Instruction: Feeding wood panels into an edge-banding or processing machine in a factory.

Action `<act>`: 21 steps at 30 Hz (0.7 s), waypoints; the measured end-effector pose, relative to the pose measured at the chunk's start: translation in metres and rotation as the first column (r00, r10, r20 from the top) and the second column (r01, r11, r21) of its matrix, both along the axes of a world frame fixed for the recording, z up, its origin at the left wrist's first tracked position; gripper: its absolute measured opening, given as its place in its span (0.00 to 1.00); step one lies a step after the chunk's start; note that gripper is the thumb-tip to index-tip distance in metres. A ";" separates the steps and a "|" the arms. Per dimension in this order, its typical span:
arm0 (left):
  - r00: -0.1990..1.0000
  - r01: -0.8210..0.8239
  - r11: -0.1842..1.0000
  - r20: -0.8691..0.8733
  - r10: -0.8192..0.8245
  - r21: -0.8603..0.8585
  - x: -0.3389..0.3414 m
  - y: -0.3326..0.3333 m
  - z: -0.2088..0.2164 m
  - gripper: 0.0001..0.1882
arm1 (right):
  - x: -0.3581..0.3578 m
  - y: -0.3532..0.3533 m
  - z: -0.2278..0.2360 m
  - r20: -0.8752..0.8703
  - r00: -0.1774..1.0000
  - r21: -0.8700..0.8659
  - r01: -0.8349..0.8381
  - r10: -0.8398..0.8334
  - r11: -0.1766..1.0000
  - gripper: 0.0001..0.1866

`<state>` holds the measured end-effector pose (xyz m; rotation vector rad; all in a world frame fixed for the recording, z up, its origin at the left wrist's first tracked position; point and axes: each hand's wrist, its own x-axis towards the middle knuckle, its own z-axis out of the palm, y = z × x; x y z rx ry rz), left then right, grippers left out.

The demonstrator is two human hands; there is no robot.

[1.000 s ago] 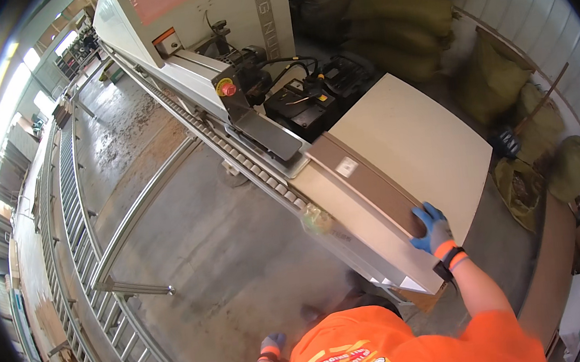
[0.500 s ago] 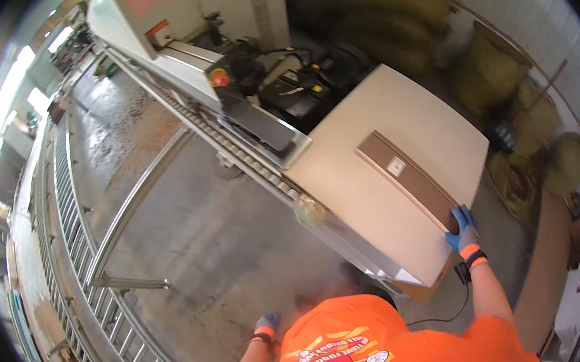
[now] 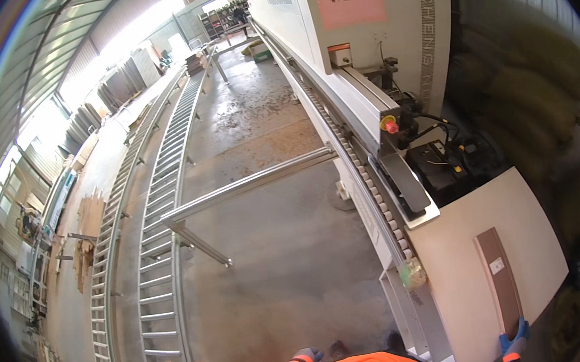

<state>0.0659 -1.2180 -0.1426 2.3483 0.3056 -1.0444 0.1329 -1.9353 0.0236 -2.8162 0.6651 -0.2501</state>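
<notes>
A long, narrow brown board (image 3: 493, 249) with a small white label lies on the cream tabletop (image 3: 444, 264) at the right. At the board's near end, my right hand (image 3: 516, 338), in a blue glove with an orange cuff, has thumb and fingers around its edges. My left hand (image 3: 312, 355), gloved in grey-blue, hangs low at my left side, away from the table. Nothing shows in it, and its fingers are too small to make out.
Beyond the tabletop stands a large white machine (image 3: 389, 53) with a red knob (image 3: 389, 124) and a roller track (image 3: 367, 180) along its side. A metal crossbar (image 3: 255, 179) reaches from the machine to a long roller conveyor (image 3: 157, 284) at the left. Sacks (image 3: 511, 83) are piled at the right.
My view has swung up and left, so the machine and table appear farther right and more conveyor shows. My right hand stays at the board's near end; the left still hangs down.
</notes>
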 end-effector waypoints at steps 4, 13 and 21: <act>0.997 -0.070 0.997 -0.033 0.069 -0.037 0.008 -0.007 0.001 0.24 | 0.003 -0.009 0.010 -0.091 0.996 0.022 0.002 0.000 1.000 0.50; 0.996 -0.085 0.996 -0.030 0.084 -0.020 0.018 -0.003 0.000 0.24 | 0.000 -0.041 -0.011 -0.069 0.996 0.016 -0.050 0.051 0.999 0.52; 0.986 -0.166 0.986 0.016 0.166 0.001 0.008 -0.003 0.003 0.24 | 0.017 0.015 0.043 -0.019 0.981 -0.301 -0.190 0.193 0.934 0.29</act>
